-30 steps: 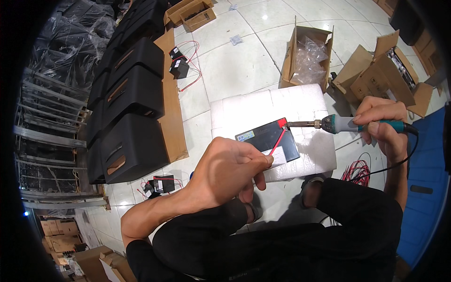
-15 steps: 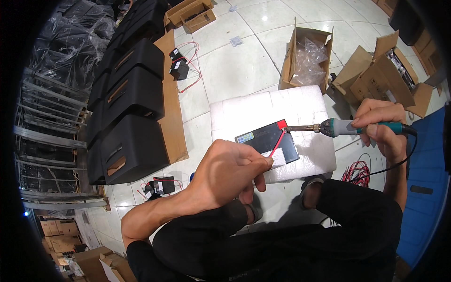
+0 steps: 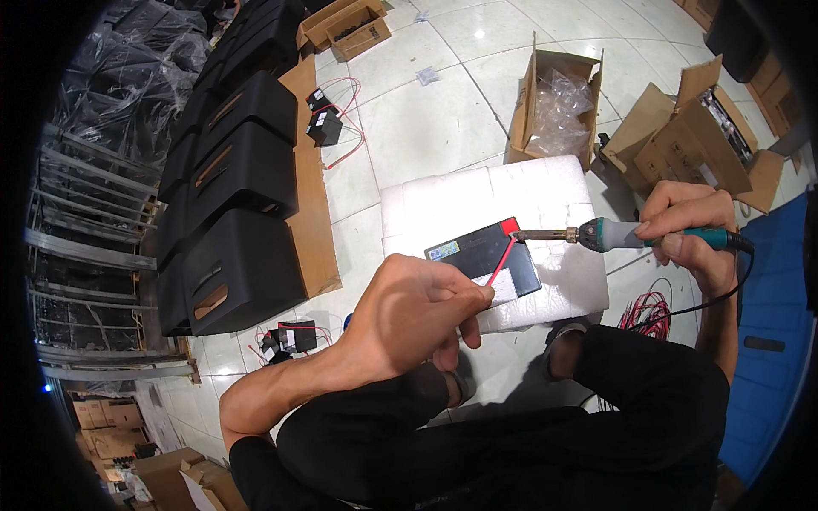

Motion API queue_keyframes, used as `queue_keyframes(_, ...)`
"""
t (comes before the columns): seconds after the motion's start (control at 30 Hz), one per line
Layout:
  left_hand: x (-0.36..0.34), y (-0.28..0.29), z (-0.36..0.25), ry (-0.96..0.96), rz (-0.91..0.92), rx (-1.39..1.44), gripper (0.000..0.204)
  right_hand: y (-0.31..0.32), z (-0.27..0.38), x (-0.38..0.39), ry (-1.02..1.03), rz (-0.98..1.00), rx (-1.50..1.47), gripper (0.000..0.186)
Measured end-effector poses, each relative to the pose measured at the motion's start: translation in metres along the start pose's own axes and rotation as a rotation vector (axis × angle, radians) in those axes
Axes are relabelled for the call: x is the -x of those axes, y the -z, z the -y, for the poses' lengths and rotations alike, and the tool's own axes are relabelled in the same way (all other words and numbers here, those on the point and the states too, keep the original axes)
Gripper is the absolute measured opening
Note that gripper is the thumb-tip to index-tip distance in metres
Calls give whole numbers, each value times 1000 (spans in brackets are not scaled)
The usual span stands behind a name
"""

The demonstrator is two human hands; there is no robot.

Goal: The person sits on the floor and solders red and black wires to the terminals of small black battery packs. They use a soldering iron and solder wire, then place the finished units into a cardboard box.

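A dark battery (image 3: 477, 253) with a red terminal corner lies flat on a white foam block (image 3: 443, 192). My left hand (image 3: 423, 311) pinches a short red wire (image 3: 502, 263) near its lower end. The wire's upper end meets the battery at the red corner. In my right hand (image 3: 692, 226) is a soldering iron (image 3: 615, 234) with a green and grey handle, held nearly level. Its tip touches, or sits right at, the spot where wire and terminal meet. A black cord trails from the handle past my right wrist. My left fingers hide part of the battery's near edge.
Black moulded cases (image 3: 243, 255) stand in rows on cardboard at the left. Small batteries with red wires (image 3: 324, 126) lie on the tiled floor. A bundle of red and black wires (image 3: 648, 312) rests beside the foam. Open cartons (image 3: 558, 102) stand beyond it; a blue panel (image 3: 771, 281) is at right.
Both hands stay almost where they were. The iron's tip remains at the red terminal, with only a very slight shift of the iron, battery and foam.
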State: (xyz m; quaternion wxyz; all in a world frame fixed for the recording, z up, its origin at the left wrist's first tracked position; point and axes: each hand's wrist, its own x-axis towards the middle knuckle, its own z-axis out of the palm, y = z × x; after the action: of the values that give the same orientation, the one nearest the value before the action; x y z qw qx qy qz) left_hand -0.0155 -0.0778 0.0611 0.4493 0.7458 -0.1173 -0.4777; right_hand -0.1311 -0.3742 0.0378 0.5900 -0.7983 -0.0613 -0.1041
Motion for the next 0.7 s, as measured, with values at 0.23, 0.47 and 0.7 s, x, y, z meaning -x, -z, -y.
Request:
queue_keyframes(0.23,0,0,2,-5,3,5,27,-1,-6,2,-2,-91,-43,36)
queue_keyframes(0.47,0,1,2,14,5,12,27,2,-11,3,61,-118,-60,36)
queue_keyframes(0.7,-1,-1,2,-1,-8,28,21,2,-10,4,56,-131,-72,36)
